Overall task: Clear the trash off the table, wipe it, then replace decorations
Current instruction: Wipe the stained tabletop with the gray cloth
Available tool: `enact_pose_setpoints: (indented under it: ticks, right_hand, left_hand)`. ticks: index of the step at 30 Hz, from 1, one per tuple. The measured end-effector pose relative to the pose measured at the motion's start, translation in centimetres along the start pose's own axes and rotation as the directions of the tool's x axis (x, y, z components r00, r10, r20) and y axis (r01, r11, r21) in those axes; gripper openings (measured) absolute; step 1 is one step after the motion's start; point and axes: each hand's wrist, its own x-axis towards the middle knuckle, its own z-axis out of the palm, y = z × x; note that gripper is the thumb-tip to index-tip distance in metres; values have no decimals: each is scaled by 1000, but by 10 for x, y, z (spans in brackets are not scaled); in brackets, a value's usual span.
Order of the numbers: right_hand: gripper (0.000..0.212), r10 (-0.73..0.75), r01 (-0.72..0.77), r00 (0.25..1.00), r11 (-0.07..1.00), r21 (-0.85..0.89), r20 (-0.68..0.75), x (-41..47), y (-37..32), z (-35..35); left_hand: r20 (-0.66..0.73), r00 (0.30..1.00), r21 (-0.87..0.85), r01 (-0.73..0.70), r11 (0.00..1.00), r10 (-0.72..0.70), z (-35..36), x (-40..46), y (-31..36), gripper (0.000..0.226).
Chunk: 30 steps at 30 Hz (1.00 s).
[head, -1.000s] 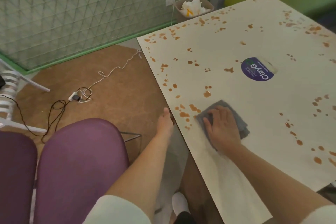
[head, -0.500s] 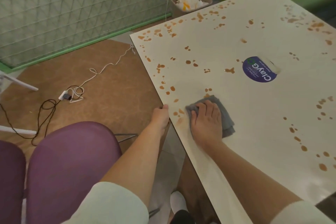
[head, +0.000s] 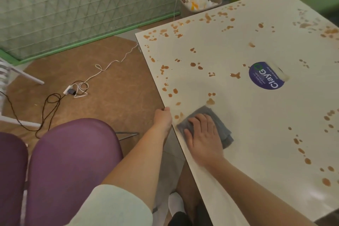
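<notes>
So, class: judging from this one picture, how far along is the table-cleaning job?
Done: no trash on the table; crumpled tissues fill the bin. In hand: the right hand presses a grey cloth flat near the edge, which the left hand grips. Left: brown spots cover most of the top; no decorations in view.

One head camera, looking forward and down.
I see the tabletop (head: 256,115) close on the right from above, floor (head: 110,82) on the left.
</notes>
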Motion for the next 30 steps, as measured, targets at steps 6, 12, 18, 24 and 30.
enact_pose_setpoints:
  ticks: [6,12,18,24,30]
  right_hand:
    - [40,165,-165,986,986,6,2,53,57,-25]
    - [48,-8,3,995,999,46,101,67,52,-25]
    - [52,-190,188,973,982,28,132,83,102,-46]
    - [62,-152,146,974,988,48,168,83,60,-33]
    - [60,-253,274,941,959,-71,225,92,87,-39]
  left_hand:
    - [-8,999,-11,37,999,-38,0,-1,0,39]
    - [-38,997,-13,74,997,-74,1,1,0,42]
    - [-78,994,17,80,997,-78,2,1,2,43]
    - [-69,994,43,84,996,-81,-3,-1,3,42]
    - [-68,994,64,87,994,-83,-2,-13,11,30]
